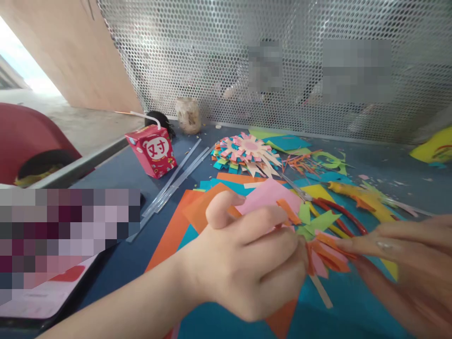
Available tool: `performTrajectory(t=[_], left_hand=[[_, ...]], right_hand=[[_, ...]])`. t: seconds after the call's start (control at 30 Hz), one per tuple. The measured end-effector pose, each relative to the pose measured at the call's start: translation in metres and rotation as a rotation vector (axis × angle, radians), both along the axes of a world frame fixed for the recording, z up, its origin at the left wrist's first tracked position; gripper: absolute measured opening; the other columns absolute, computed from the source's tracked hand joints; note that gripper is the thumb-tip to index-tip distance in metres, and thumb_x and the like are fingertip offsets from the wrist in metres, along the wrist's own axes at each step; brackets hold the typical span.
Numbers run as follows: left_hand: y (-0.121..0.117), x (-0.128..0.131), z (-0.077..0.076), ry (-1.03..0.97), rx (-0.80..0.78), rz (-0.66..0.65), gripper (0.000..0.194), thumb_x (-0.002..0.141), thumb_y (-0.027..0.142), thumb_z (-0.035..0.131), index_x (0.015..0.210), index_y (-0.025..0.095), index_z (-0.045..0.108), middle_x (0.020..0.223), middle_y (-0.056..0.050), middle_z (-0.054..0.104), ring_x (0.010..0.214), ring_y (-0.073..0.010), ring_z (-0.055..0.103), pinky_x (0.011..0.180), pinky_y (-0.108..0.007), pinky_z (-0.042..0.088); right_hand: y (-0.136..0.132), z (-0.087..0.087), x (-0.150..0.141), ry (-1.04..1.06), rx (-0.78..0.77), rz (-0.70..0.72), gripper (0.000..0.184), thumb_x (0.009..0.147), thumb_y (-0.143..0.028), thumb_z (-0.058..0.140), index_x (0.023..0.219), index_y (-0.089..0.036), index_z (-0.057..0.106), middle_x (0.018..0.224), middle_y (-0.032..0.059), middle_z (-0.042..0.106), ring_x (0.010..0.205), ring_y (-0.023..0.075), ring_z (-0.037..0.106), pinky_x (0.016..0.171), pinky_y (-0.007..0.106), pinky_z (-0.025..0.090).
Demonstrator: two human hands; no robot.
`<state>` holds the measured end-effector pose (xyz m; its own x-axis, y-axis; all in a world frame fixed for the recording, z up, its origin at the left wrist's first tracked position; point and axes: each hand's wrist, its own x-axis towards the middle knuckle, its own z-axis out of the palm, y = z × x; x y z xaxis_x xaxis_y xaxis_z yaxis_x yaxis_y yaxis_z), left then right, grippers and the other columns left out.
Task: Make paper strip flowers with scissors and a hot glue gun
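Note:
A layered paper flower (330,256) with orange, pink and green strips is between my hands, above the coloured sheets. My left hand (254,254) is closed, its curled fingers holding the flower's left side and hiding part of it. From the right, the fingertips of my right hand (402,254) pinch an orange strip at the flower's outer edge. A narrow pale strip (322,292) sticks out below the flower. Just behind it lie scissors (339,214) with red and yellow handles, on the sheets.
Finished-looking fringed paper flowers (247,150) lie farther back. A red drink carton (152,150) with a straw, clear sticks (180,176) and a jar (188,115) stand or lie left. A tablet (67,282) is front left. A perforated metal panel (197,52) borders the table.

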<state>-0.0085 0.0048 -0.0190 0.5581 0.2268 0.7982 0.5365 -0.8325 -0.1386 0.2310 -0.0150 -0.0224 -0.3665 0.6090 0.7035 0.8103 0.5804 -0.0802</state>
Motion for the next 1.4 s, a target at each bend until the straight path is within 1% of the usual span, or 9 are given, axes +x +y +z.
performTrajectory(t=[0.2,0.4,0.6,0.77,0.9,1.0,1.2,1.3,1.4], left_hand=[[0.003,0.004,0.002,-0.046,-0.111,-0.024,0.024,0.087,0.008,0.045,0.081,0.019,0.065,0.074,0.006,0.070,0.079,-0.0117,0.058,0.081,-0.039,0.020],[0.008,0.005,-0.002,-0.083,-0.153,0.012,0.013,0.082,0.010,0.055,0.081,0.020,0.063,0.073,0.007,0.069,0.076,-0.0113,0.056,0.077,-0.037,0.022],[0.011,0.006,-0.001,-0.135,-0.340,-0.017,0.006,0.081,0.018,0.059,0.081,0.020,0.064,0.074,0.003,0.068,0.078,-0.0129,0.058,0.077,-0.034,0.025],[0.009,0.011,0.000,-0.216,-0.599,-0.019,0.001,0.077,0.021,0.064,0.076,0.021,0.063,0.072,0.004,0.067,0.081,-0.0154,0.059,0.077,-0.034,0.026],[0.009,0.014,-0.001,-0.255,-0.820,0.013,0.005,0.073,0.020,0.066,0.073,0.023,0.062,0.074,0.003,0.066,0.078,-0.0160,0.058,0.078,-0.034,0.029],[0.012,0.015,-0.005,-0.396,-1.086,0.010,0.011,0.069,0.026,0.067,0.068,0.020,0.059,0.070,0.001,0.064,0.075,-0.0169,0.057,0.078,-0.034,0.034],[0.021,0.017,-0.015,-0.738,-1.665,-0.219,0.027,0.058,0.036,0.074,0.063,0.015,0.056,0.062,0.000,0.059,0.061,-0.0125,0.055,0.060,-0.026,0.042],[0.023,0.020,-0.014,-0.881,-1.768,-0.300,0.033,0.050,0.034,0.080,0.059,0.014,0.056,0.058,0.002,0.060,0.056,-0.0088,0.054,0.057,-0.022,0.043],[0.023,0.021,-0.012,-0.938,-1.793,-0.303,0.034,0.046,0.033,0.083,0.057,0.013,0.058,0.057,0.002,0.062,0.055,-0.0071,0.055,0.056,-0.019,0.043]], right_hand=[[0.005,0.002,-0.002,-0.070,0.127,0.053,0.014,0.080,-0.021,0.059,0.094,-0.025,0.056,0.082,0.0023,0.056,0.071,0.0158,0.051,0.061,0.034,0.037],[0.009,-0.001,-0.002,-0.073,0.083,0.000,0.011,0.085,-0.030,0.051,0.085,-0.024,0.060,0.077,0.0067,0.059,0.072,0.0204,0.052,0.066,0.037,0.036],[0.015,0.001,-0.005,-0.025,0.070,-0.030,0.018,0.087,-0.039,0.048,0.085,-0.029,0.062,0.077,0.0022,0.065,0.072,0.0223,0.056,0.071,0.040,0.034],[0.015,0.005,-0.009,-0.018,0.139,0.040,0.011,0.086,-0.030,0.052,0.095,-0.025,0.057,0.080,0.0023,0.065,0.073,0.0199,0.059,0.071,0.037,0.036],[0.014,0.005,-0.008,-0.069,0.102,0.087,0.016,0.085,-0.021,0.052,0.100,-0.024,0.054,0.082,0.0003,0.066,0.072,0.0172,0.060,0.072,0.036,0.036],[0.015,0.005,-0.007,-0.007,0.074,0.054,0.017,0.084,-0.020,0.052,0.100,-0.023,0.055,0.088,0.0022,0.067,0.078,0.0179,0.061,0.075,0.037,0.036],[0.023,0.000,-0.010,0.132,0.078,-0.010,0.016,0.083,-0.020,0.053,0.099,-0.024,0.053,0.083,0.0000,0.067,0.083,0.0190,0.062,0.082,0.038,0.036],[0.027,-0.003,-0.012,0.240,-0.005,-0.058,0.008,0.084,-0.022,0.051,0.090,-0.024,0.054,0.074,-0.0008,0.065,0.086,0.0197,0.062,0.081,0.036,0.040],[0.029,-0.004,-0.012,0.317,-0.147,-0.074,0.008,0.083,-0.026,0.053,0.075,-0.024,0.055,0.081,0.0008,0.066,0.092,0.0198,0.061,0.083,0.034,0.043]])
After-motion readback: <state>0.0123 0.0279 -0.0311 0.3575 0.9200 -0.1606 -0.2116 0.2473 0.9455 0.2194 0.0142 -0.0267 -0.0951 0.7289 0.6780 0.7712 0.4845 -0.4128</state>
